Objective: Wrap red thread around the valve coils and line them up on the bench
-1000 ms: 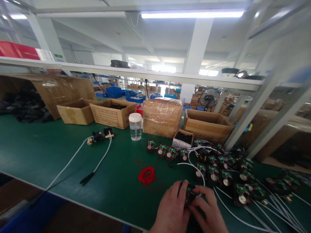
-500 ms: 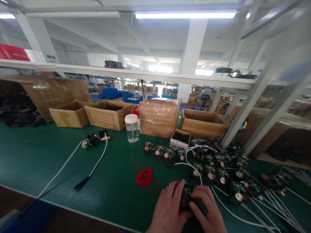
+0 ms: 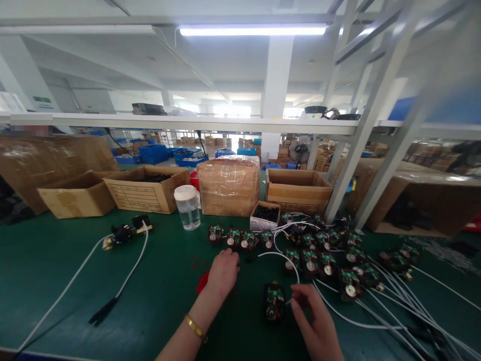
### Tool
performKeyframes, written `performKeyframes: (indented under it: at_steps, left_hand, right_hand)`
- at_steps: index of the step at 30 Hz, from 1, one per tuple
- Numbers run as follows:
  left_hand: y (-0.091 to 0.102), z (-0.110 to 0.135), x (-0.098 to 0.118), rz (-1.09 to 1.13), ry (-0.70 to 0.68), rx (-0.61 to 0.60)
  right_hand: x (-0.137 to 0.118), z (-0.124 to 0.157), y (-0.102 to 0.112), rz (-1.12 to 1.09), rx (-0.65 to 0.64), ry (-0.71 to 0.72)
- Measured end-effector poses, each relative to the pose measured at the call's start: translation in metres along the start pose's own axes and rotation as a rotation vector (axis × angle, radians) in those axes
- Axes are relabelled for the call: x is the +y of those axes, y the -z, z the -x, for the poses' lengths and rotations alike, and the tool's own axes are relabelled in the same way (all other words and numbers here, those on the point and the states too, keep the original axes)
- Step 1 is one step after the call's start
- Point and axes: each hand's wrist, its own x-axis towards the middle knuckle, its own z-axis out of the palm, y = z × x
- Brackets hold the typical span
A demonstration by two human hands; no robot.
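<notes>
My left hand (image 3: 224,271), with a gold bracelet at the wrist, reaches over the table beside a bundle of red wire (image 3: 203,283) and partly covers it. Its fingertips point down and away, so whether they grip any wire is hidden. In front of me lies a black housing with a green circuit board (image 3: 274,302), red wires showing inside it. Just right of that housing is my right hand (image 3: 315,318), thumb and fingers bent but apart, with nothing visible in them. A short pale piece, perhaps cable, shows between this hand and the housing.
Several similar board units (image 3: 310,261) with white cables cover the right side. Behind stand a water bottle (image 3: 188,208), a small box of black parts (image 3: 265,215) and cardboard boxes (image 3: 229,185). Two cabled parts (image 3: 122,233) lie left. A metal post (image 3: 355,155) rises at right.
Both hands have come off the black housing, which now lies on the table. My left hand has moved left and forward onto the red wire; my right stays close by. The view has shifted right.
</notes>
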Motion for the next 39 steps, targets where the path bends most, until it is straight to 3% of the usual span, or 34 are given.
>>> performKeyframes:
  at_steps: [10, 17, 21, 24, 28, 33, 39]
  left_hand:
    - [-0.005, 0.002, 0.015, -0.025, 0.093, -0.063]
    - [0.045, 0.028, 0.031, 0.271, 0.02, -0.185]
    - [0.075, 0.056, 0.053, 0.566, -0.003, -0.381]
    - [0.083, 0.074, 0.067, 0.732, -0.005, -0.472]
    - [0.078, 0.09, 0.077, 0.838, -0.018, -0.54]
    - [0.068, 0.099, 0.077, 0.89, 0.019, -0.56]
    - [0.042, 0.09, 0.066, 0.871, 0.029, -0.558]
  right_hand:
    - [-0.006, -0.001, 0.0, -0.043, -0.042, 0.02]
    - [-0.022, -0.01, 0.003, -0.123, -0.005, 0.026]
    - [-0.054, -0.021, 0.011, -0.214, -0.097, 0.03]
    - [-0.071, -0.024, 0.016, -0.325, -0.186, 0.021]
    - [-0.076, -0.019, 0.018, -0.46, -0.263, -0.013]
    - [-0.072, -0.011, 0.019, -0.667, -0.341, -0.154]
    - [-0.057, -0.003, 0.008, -0.659, -0.337, -0.24]
